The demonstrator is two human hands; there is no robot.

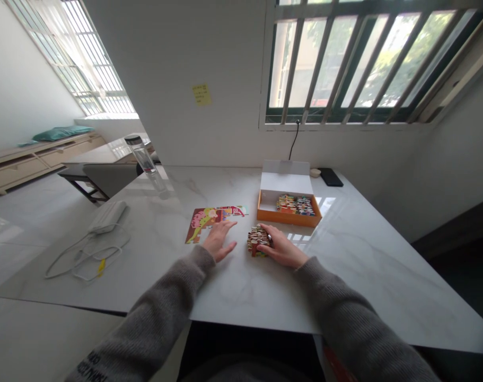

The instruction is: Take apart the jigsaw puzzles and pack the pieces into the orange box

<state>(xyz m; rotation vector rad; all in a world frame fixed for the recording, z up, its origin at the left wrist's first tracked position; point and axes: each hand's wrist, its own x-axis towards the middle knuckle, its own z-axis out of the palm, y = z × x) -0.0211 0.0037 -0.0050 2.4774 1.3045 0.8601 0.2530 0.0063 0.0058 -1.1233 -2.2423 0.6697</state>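
Observation:
My right hand point(283, 248) is wrapped around a small stack of colourful puzzle pieces point(257, 240) that rests on the white marble table point(233, 286). My left hand point(219, 240) lies flat on the table with fingers spread, its fingertips touching the lower edge of a colourful picture card point(209, 218). Just behind the stack stands an orange box point(288, 215) with a white lid propped open, holding more colourful pieces point(296, 205) in its right half.
A clear water bottle point(145, 159) stands at the far left of the table. A white power adapter point(108, 216) with coiled cables point(86, 257) lies near the left edge. A black phone point(331, 177) and a small white object point(315, 172) sit by the wall.

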